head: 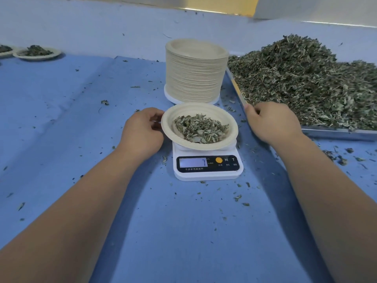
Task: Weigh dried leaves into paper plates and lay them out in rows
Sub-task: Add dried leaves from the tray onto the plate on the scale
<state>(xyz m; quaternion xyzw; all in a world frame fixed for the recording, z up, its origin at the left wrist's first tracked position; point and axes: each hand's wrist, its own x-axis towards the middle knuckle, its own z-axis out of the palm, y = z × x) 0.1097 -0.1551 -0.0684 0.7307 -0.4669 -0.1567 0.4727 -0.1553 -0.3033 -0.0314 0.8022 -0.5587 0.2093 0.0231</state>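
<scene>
The bench [183, 231] is covered by a blue cloth [61, 119], creased in long folds and strewn with leaf crumbs. Behind the cloth a paler blue-grey surface is seen, and beyond it a yellow band and a white panel at the top of the view.

A white scale [208, 167] is set at the middle of the bench, its display lit. A paper plate [168, 129] rests on it, and a small heap of dried leaves [201, 128] lies in the plate. Just behind the scale a tall stack of plates [195, 72] is stood. To the right, a metal tray [336, 133] is piled with a large leaf heap [306, 78]. Far off at the left, filled plates [36, 53] are laid out on the cloth.

The left grip [140, 131] is held at the plate's left rim, fingers and thumb curved toward it; whether the rim is pinched cannot be told. The right grip [273, 123] is curled over the tray's near corner, its fingertips hidden, so its hold cannot be told.
</scene>
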